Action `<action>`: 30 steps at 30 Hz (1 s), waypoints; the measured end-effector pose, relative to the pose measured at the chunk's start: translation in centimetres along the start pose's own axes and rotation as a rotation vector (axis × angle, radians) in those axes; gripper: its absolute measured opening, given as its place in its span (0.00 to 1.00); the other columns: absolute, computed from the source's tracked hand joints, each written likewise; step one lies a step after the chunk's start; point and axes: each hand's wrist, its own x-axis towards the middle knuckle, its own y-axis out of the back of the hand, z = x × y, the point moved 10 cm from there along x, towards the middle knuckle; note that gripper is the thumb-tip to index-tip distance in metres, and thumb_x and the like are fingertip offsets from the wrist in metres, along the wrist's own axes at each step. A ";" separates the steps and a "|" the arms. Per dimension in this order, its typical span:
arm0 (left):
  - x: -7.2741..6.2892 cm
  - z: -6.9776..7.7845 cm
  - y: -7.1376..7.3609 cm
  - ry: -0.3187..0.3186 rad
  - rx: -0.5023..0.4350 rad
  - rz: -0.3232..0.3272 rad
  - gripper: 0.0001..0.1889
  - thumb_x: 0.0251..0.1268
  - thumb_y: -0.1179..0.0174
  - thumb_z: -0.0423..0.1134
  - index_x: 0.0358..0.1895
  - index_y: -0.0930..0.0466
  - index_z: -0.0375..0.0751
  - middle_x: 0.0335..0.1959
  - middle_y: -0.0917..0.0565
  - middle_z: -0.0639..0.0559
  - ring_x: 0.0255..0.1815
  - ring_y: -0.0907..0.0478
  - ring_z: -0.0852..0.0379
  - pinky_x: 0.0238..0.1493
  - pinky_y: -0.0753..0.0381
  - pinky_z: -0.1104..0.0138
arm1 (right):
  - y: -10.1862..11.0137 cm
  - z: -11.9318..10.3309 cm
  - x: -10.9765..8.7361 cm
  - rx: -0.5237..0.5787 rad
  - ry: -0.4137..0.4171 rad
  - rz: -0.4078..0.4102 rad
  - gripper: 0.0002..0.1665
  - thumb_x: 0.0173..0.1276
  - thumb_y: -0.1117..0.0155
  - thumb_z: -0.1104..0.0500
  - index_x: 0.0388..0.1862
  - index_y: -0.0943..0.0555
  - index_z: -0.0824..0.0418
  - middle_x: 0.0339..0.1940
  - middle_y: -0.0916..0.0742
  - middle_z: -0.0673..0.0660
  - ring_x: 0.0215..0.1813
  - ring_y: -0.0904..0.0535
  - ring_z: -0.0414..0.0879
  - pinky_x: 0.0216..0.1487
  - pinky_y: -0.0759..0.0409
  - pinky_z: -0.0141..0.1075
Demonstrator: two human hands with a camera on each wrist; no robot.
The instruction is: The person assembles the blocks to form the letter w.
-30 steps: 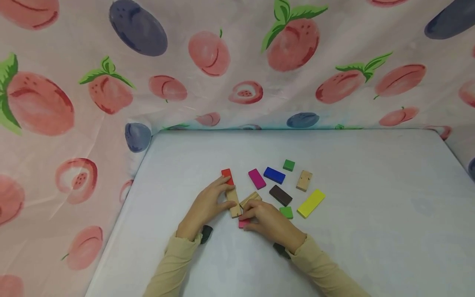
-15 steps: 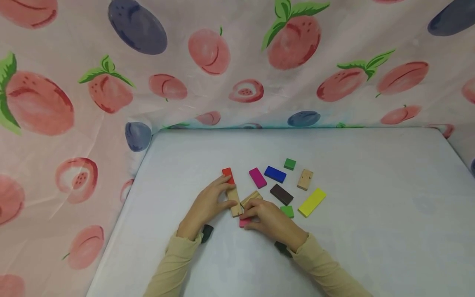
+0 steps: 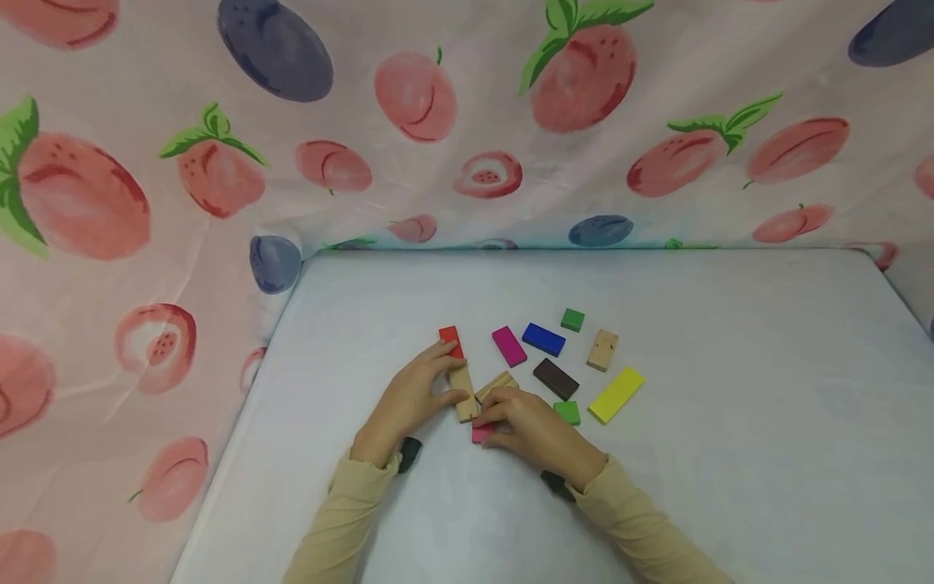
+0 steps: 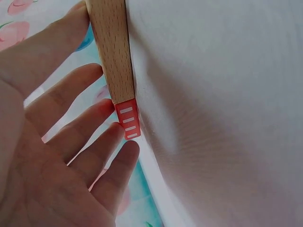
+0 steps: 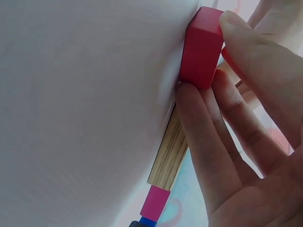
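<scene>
Pink block (image 5: 202,49): held low over the bench (image 3: 730,422), just beside the near end of the long wood block (image 3: 460,380); whether the two are touching cannot be told.
Right hand (image 3: 536,428): grasping; the pink block is pinched between thumb and fingertips.
Long wood block: its far end is met by the red block (image 4: 128,119), on which white marks are shown.
Left hand (image 3: 412,397): nothing gripped; the fingers are spread and barely bent, their tips rested along the red block and the long wood block.
Grooved wood block (image 3: 496,384): laid aslant, partly covered by the right hand.
Scattered beyond: a magenta block (image 3: 509,346), blue block (image 3: 543,339), brown block (image 3: 556,380), short wood block (image 3: 602,350), yellow block (image 3: 616,395), far green block (image 3: 572,319) and near green block (image 3: 567,413).
Backdrop: formed by fruit-printed cloth (image 3: 423,186).
</scene>
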 end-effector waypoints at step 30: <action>0.0 -0.1 0.0 0.013 -0.014 -0.006 0.27 0.59 0.28 0.47 0.60 0.19 0.42 0.74 0.32 0.50 0.79 0.43 0.50 0.76 0.38 0.53 | 2.6 0.2 -0.2 -0.067 -0.066 0.150 0.17 0.58 0.22 0.54 0.46 0.13 0.57 0.45 0.17 0.50 0.49 0.22 0.42 0.52 0.16 0.37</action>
